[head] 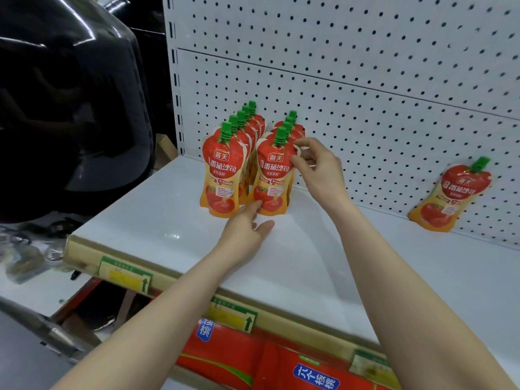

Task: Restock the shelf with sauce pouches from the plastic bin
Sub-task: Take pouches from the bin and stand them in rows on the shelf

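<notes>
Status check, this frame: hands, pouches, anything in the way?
Left hand open, fingertips at front pouch base. Right hand pinches its top edge. Two rows upright on shelf. Lone pouch leans on pegboard, clear of hands.

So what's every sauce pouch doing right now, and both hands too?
left row of pouches: standing upright, green caps on.
right row of pouches: standing upright, caps on.
front right pouch: upright, pinched at its top edge, touched at its base.
lone pouch: tilted, leaning against the pegboard, cap on.
right hand: pinches the front right pouch's top edge.
left hand: fingers straight, touching that pouch's base.
</notes>
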Action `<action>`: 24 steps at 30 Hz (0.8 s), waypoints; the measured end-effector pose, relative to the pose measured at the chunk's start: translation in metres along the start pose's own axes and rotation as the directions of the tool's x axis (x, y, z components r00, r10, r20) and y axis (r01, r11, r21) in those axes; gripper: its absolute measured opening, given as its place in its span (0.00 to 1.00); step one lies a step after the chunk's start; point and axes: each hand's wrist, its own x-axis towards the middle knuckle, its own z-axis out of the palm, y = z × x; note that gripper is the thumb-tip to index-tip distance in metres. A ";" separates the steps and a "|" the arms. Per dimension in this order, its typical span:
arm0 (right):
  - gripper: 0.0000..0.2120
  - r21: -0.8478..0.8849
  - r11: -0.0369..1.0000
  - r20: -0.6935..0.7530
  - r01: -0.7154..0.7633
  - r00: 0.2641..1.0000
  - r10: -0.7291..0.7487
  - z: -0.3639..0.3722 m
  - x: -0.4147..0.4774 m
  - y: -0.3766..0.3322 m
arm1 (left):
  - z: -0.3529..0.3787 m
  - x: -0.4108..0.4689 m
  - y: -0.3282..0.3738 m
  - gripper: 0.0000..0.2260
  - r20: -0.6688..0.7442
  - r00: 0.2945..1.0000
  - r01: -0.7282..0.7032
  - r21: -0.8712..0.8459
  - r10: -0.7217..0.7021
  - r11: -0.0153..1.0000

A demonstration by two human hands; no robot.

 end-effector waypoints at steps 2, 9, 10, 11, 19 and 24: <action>0.11 -0.052 0.999 -0.038 -0.002 0.999 0.000 -0.009 -0.012 0.000 | -0.003 -0.004 0.002 0.23 -0.001 0.999 -0.040 -0.008 0.040 0.999; 0.12 -0.175 0.976 -0.109 -0.127 0.988 0.109 -0.044 -0.111 0.007 | -0.009 -0.047 0.015 0.14 -0.021 0.971 -0.237 -0.068 0.237 0.969; 0.13 -0.223 0.965 -0.109 -0.138 0.987 0.115 -0.049 -0.132 0.008 | -0.007 -0.057 0.017 0.13 -0.014 0.965 -0.262 -0.084 0.262 0.961; 0.13 -0.273 0.951 -0.112 -0.144 0.987 0.117 -0.055 -0.154 0.008 | -0.004 -0.068 0.019 0.13 -0.003 0.959 -0.283 -0.108 0.284 0.953; 0.12 -0.310 0.907 -0.460 -0.286 0.880 0.120 -0.109 -0.372 0.004 | 0.065 -0.183 0.025 0.11 0.146 0.877 -0.402 -0.301 0.458 0.865; 0.12 -0.261 0.800 -0.547 -0.539 0.766 0.338 -0.129 -0.518 0.033 | 0.141 -0.256 0.015 0.13 0.305 0.797 -0.439 -0.301 0.522 0.847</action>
